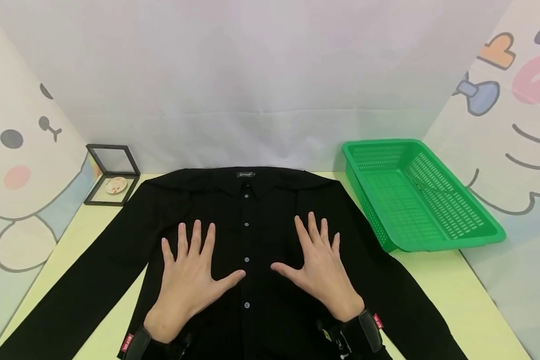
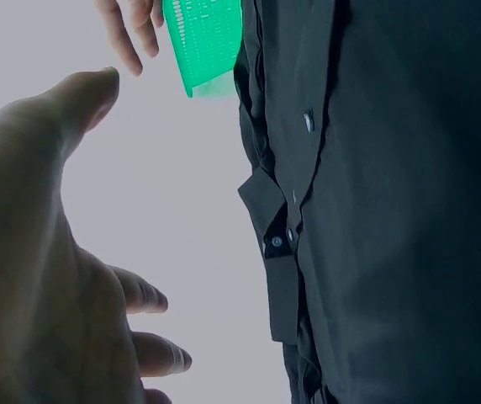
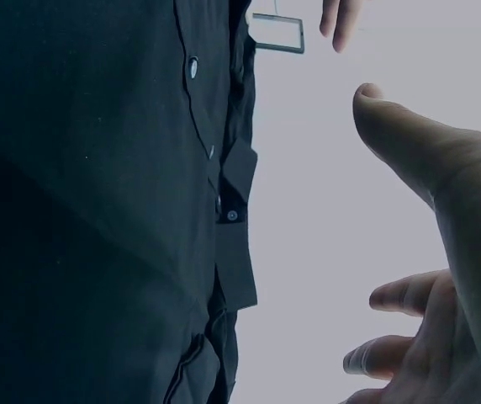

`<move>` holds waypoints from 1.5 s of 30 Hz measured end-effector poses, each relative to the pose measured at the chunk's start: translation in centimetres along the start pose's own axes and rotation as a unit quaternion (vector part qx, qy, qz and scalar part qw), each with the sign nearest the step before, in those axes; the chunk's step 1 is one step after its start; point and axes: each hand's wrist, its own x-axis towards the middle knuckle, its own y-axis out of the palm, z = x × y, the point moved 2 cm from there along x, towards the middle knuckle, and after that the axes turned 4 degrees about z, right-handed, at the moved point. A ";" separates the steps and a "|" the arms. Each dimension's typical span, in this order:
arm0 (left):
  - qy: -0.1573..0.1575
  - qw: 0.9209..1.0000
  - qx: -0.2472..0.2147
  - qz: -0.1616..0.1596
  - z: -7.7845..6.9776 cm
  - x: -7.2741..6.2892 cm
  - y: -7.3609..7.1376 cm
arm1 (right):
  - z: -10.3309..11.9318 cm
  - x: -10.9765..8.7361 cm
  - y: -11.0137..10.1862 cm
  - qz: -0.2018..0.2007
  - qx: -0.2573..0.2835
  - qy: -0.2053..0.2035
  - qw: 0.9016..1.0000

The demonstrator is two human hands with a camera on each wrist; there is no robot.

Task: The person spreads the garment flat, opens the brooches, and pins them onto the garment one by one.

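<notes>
A black button-up shirt [image 1: 270, 240] lies spread front side up on the pale yellow table, its collar at the far side and its sleeves slanting out toward the near corners. Over the left half of its front, my left hand [image 1: 186, 280] is held palm down with fingers spread. My right hand [image 1: 321, 270] mirrors it over the other half, thumb pointing inward. Neither hand holds anything. Both wrist views show the palms raised above the cloth, with the shirt's buttons and collar [image 2: 266, 202] beyond. Part of the shirt's lower front is hidden under the forearms.
A green plastic basket [image 1: 445, 245] stands at the right, close against the shirt's shoulder and sleeve. At the back left is an open black-framed case [image 1: 112, 203] with a small round item [image 1: 116, 185] in it. White fabric walls [image 1: 261, 85] enclose the table [image 1: 468, 290].
</notes>
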 end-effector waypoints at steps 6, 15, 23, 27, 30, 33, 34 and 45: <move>0.002 1.000 0.004 -0.002 0.7 -0.2 -0.5 | -0.3 -0.1 -0.3 -0.013 0.014 0.006 1.000; -0.016 0.999 0.030 -0.004 5.1 0.1 -2.3 | -0.3 -0.5 -0.1 0.005 0.036 0.018 0.999; -0.031 0.998 0.051 -0.034 10.3 2.5 -5.2 | -0.9 -0.6 0.4 0.004 0.041 0.022 0.999; -0.046 0.997 0.055 -0.027 12.3 4.2 -6.3 | -1.0 -0.5 0.7 0.012 0.045 0.020 0.999; -0.052 0.997 0.055 -0.013 13.5 5.6 -7.0 | -0.9 -0.5 0.9 0.019 0.043 0.019 0.999; -0.052 0.997 0.050 0.001 14.8 6.8 -7.5 | -0.8 -0.4 1.0 0.025 0.031 0.010 0.999; -0.052 0.998 0.047 0.005 15.2 7.2 -7.6 | -0.8 -0.4 1.0 0.027 0.026 0.008 0.999; -0.077 0.994 0.044 0.065 20.0 11.7 -7.5 | -1.5 -0.1 1.0 0.039 0.000 -0.008 0.999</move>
